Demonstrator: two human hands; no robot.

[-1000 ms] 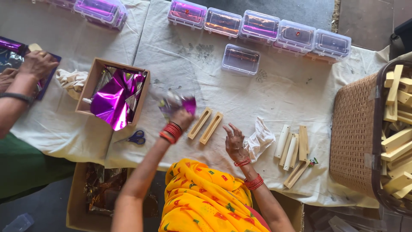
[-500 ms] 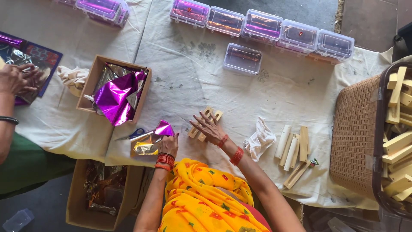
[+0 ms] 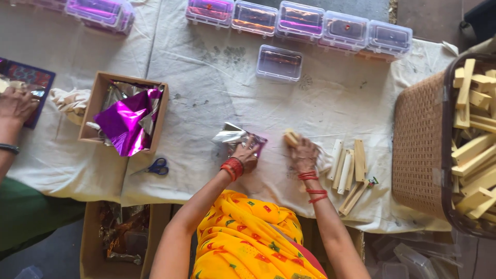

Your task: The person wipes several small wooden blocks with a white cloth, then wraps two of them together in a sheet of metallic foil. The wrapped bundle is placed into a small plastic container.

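Overhead view of a cloth-covered surface [image 3: 330, 103]. The left hand [image 3: 247, 155], two or more red bangles at its wrist, presses down with fingers spread on one sheet of silver-and-purple foil [image 3: 235, 136] lying flat near the front edge of the surface. The right hand [image 3: 305, 152], also bangled, is closed around pale wooden sticks [image 3: 291, 137], whose ends show just above the knuckles; their number cannot be told. The two hands lie near each other, the foil sheet just left of the held sticks.

Just right of the right hand, a loose group of about six wooden sticks [image 3: 349, 168] rests on the surface. At the right edge stands one woven basket [image 3: 418, 144] heaped with many more sticks [image 3: 475, 144], too many to count. Along the far edge runs a row of five clear lidded boxes [image 3: 299, 20], with a sixth box [image 3: 279, 63] set alone in front of them and at least one further box [image 3: 101, 13] at the upper left. One open cardboard box [image 3: 88, 116] holds crumpled purple and silver foil [image 3: 126, 121]. One pair of blue-handled scissors [image 3: 155, 167] lies just below it. At the far left, another person's hand [image 3: 18, 103] rests on a dark tray [image 3: 31, 77].
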